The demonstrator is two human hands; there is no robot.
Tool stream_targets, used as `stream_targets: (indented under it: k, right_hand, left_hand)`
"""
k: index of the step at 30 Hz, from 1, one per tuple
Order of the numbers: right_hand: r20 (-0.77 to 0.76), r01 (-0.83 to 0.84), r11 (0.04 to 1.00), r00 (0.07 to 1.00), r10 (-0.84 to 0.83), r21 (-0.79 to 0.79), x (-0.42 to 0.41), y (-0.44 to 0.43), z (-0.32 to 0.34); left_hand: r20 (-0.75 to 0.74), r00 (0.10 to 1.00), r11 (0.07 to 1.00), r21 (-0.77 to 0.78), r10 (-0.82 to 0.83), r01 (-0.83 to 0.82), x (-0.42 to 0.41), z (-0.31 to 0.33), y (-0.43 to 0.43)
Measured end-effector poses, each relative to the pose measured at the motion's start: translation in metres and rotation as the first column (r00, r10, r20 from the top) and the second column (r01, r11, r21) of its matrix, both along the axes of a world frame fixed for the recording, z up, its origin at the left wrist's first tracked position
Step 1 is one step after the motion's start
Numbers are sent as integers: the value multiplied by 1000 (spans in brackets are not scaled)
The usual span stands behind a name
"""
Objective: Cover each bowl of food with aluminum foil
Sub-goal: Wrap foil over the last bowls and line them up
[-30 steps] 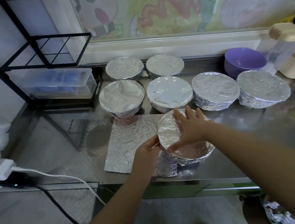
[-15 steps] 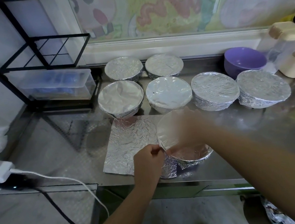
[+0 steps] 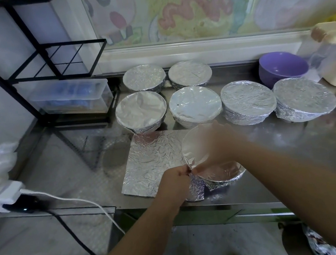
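My left hand (image 3: 176, 181) pinches a foil flap (image 3: 196, 189) at the near-left rim of the upright bowl (image 3: 225, 180). Right hand (image 3: 217, 142) on top is blurred; I cannot tell its grip.

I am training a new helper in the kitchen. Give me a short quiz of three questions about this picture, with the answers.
1. Multiple choice: how many foil-covered bowls stand behind the front bowl? A) four B) six C) eight
2. True or false: the purple bowl is covered with foil.
3. Short answer: which hand pinches the foil flap at the front bowl's near edge?

Key: 1. B. 2. False; it is uncovered. 3. The left hand.
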State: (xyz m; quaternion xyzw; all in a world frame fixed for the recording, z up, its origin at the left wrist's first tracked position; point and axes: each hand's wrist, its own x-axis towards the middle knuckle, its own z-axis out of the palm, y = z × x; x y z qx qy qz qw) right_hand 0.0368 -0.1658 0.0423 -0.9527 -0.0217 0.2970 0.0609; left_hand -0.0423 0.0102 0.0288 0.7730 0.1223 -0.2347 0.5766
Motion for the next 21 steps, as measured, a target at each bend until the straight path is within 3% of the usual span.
stream_targets:
  k: [3, 6, 9, 13, 18, 21]
  right_hand:
    - [6, 2, 1000, 1000, -2, -8, 1, 0, 0]
    - [12, 6, 1000, 1000, -6, -6, 2, 0, -3]
    - [19, 28, 1000, 999, -28, -6, 2, -2, -4]
    - [26, 111, 994, 993, -112, 20, -3, 0, -7]
    - [31, 212, 977, 977, -213, 31, -6, -1, -6]
    - [61, 155, 987, 986, -158, 41, -2, -5, -8]
  left_hand:
    - [-209, 975, 926, -348, 75, -146, -10, 15, -5]
    - [-305, 948, 837, -493, 89, -237, -20, 22, -15]
    - [-441, 891, 678, -623, 109, -391, -22, 21, -25]
    - [-501, 860, 550, -695, 92, -464, -13, 9, -21]
    - [-525, 822, 534, -640, 219, -552, 10, -2, -9]
    - [-422, 872, 594, -646, 247, -480, 12, -6, -2]
